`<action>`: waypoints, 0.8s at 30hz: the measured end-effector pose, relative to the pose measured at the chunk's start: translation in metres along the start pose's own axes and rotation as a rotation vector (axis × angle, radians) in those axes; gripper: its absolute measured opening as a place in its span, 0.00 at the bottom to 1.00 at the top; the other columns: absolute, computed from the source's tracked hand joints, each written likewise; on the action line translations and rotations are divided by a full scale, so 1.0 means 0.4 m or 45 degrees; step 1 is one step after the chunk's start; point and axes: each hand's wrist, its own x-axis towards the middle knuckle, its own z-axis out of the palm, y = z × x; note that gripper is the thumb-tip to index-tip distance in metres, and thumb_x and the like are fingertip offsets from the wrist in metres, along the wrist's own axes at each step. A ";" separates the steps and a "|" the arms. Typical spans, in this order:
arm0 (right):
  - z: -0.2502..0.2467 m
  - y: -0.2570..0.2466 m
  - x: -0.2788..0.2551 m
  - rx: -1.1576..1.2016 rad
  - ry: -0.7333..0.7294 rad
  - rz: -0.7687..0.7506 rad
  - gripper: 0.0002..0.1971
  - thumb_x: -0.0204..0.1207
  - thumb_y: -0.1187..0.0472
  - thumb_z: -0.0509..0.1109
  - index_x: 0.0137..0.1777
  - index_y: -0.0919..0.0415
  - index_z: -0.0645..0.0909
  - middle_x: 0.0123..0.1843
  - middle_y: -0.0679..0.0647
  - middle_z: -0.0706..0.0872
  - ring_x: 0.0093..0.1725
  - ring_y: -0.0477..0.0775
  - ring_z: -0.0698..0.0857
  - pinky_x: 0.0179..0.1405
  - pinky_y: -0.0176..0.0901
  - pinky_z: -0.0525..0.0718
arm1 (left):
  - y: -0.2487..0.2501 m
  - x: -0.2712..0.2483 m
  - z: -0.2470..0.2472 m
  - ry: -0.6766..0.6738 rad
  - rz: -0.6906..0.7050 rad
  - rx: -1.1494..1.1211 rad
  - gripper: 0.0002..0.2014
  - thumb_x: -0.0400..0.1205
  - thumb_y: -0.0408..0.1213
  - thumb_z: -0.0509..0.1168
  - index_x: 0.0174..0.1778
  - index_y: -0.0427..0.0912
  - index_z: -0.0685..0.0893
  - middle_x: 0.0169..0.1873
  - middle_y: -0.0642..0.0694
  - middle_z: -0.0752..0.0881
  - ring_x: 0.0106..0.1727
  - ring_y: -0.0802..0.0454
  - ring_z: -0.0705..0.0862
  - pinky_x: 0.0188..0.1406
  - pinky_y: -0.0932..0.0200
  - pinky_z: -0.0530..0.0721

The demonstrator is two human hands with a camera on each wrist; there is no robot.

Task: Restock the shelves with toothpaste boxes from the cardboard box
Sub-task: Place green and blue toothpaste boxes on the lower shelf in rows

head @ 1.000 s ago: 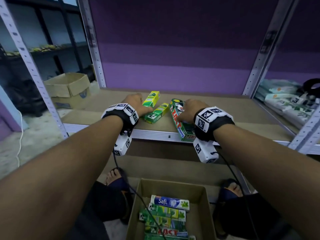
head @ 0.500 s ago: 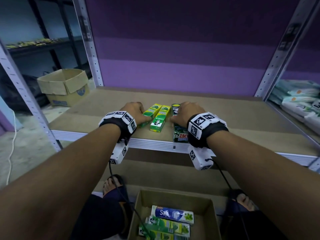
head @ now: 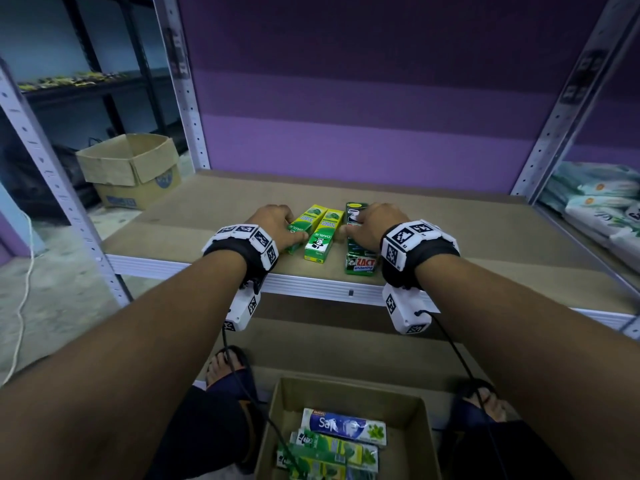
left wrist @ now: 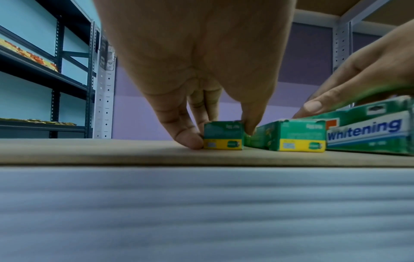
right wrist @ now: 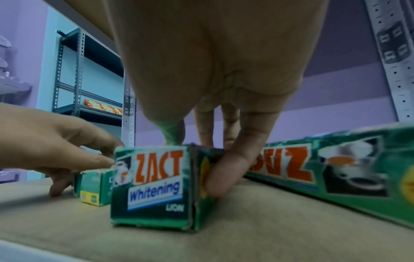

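Both my arms reach over the shelf edge. My left hand pinches the left Darlie box; my right hand grips the Zact box, all lying flat near the front

Two Darlie boxes are yellow and green, and the Zact box is dark green with orange lettering and a white and blue band. The wall has purple bands, the shelf board is tan, and the wristbands are black with white checker tags.
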 end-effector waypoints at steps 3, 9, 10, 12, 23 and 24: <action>-0.019 0.028 -0.040 0.063 -0.068 -0.115 0.22 0.83 0.46 0.59 0.68 0.56 0.82 0.69 0.60 0.83 0.65 0.64 0.82 0.66 0.55 0.81 | 0.015 -0.029 -0.005 0.010 0.045 0.048 0.25 0.78 0.52 0.72 0.66 0.43 0.81 0.63 0.40 0.78 0.64 0.43 0.79 0.62 0.56 0.75; -0.064 0.052 -0.128 0.156 -0.115 -0.106 0.20 0.76 0.65 0.68 0.67 0.49 0.80 0.62 0.55 0.85 0.53 0.59 0.86 0.49 0.47 0.84 | 0.052 -0.095 -0.050 -0.026 0.135 0.102 0.25 0.75 0.55 0.74 0.64 0.45 0.83 0.62 0.43 0.78 0.64 0.45 0.78 0.61 0.57 0.73; -0.075 0.053 -0.144 0.182 -0.122 -0.110 0.18 0.77 0.65 0.66 0.65 0.51 0.80 0.59 0.55 0.84 0.53 0.60 0.86 0.49 0.48 0.85 | 0.059 -0.106 -0.062 -0.029 0.157 0.112 0.25 0.74 0.56 0.74 0.63 0.46 0.83 0.62 0.43 0.79 0.63 0.45 0.78 0.62 0.56 0.74; -0.098 0.056 -0.178 0.196 -0.093 -0.135 0.14 0.80 0.65 0.62 0.62 0.52 0.81 0.54 0.55 0.84 0.51 0.61 0.87 0.42 0.48 0.86 | 0.075 -0.130 -0.082 -0.034 0.211 0.132 0.23 0.74 0.55 0.75 0.60 0.47 0.84 0.61 0.43 0.80 0.63 0.46 0.79 0.65 0.54 0.76; -0.186 0.092 -0.338 0.139 -0.225 -0.313 0.21 0.70 0.55 0.82 0.63 0.51 0.84 0.54 0.50 0.87 0.50 0.52 0.85 0.52 0.42 0.83 | 0.151 -0.246 -0.157 -0.198 0.485 0.155 0.18 0.76 0.53 0.75 0.59 0.53 0.87 0.54 0.54 0.86 0.48 0.58 0.80 0.54 0.64 0.76; -0.184 0.096 -0.343 0.142 -0.248 -0.311 0.21 0.70 0.54 0.81 0.63 0.50 0.84 0.53 0.49 0.87 0.47 0.51 0.84 0.48 0.41 0.82 | 0.155 -0.254 -0.158 -0.212 0.489 0.144 0.17 0.75 0.52 0.75 0.59 0.53 0.87 0.54 0.55 0.86 0.48 0.59 0.80 0.54 0.65 0.75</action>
